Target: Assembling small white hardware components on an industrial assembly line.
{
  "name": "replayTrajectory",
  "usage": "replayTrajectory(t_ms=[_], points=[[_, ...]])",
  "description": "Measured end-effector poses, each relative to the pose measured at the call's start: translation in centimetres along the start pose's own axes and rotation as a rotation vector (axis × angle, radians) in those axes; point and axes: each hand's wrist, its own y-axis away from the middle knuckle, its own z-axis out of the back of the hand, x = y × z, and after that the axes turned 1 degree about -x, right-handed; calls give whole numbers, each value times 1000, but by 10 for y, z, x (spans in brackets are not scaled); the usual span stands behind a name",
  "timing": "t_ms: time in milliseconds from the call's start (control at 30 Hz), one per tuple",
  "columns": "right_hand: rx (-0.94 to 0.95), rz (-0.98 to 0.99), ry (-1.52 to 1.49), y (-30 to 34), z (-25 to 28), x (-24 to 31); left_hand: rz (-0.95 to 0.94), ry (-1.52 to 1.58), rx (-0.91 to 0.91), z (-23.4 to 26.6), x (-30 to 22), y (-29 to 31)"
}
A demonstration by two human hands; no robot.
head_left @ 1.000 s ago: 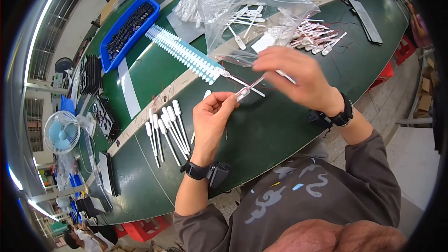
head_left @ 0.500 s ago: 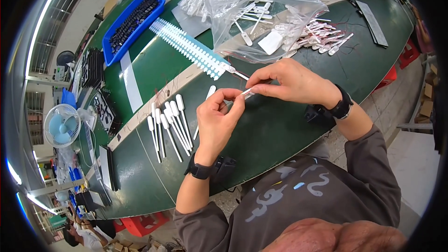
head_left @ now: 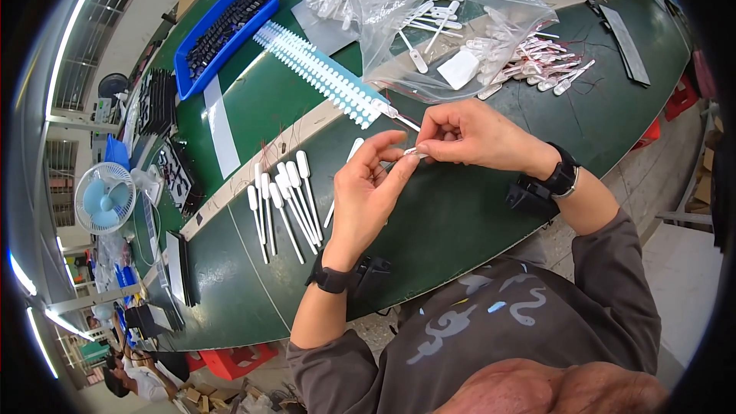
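Observation:
A small white piece point(head_left: 414, 152) is pinched between my two hands over the green table. My right hand point(head_left: 483, 136) grips its right end between thumb and fingertips. My left hand point(head_left: 366, 188) has its thumb and a finger at the other end, with the index finger lifted a little. Just beyond lies a white stick with a wide end point(head_left: 386, 108), touching the light-blue backing sheet point(head_left: 326, 69) of white tabs. Another white stick point(head_left: 356, 149) lies partly hidden behind my left hand. Several white paddle-ended sticks point(head_left: 285, 192) lie in a group to the left.
A clear plastic bag point(head_left: 383, 0) holding white sticks spreads across the far side. Beside it is a pile of white pieces with thin red wires point(head_left: 540, 61). A blue bin point(head_left: 184, 69) of black parts stands far left, near a fan point(head_left: 103, 195). A grey strip point(head_left: 625, 44) lies far right.
My left index finger has lifted away from the small white piece, which has turned slightly between my fingertips. The view has shifted a little, moving the table things slightly rightward.

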Motion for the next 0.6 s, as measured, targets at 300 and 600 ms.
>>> replayTrajectory(t_ms=[300,600], points=[[-112,-87,-173,-2,-4,-7,-385,-370,-199,1,7,-6],[-169,-53,-162,0,-13,-7,-328,-385,-259,-7,6,-4]])
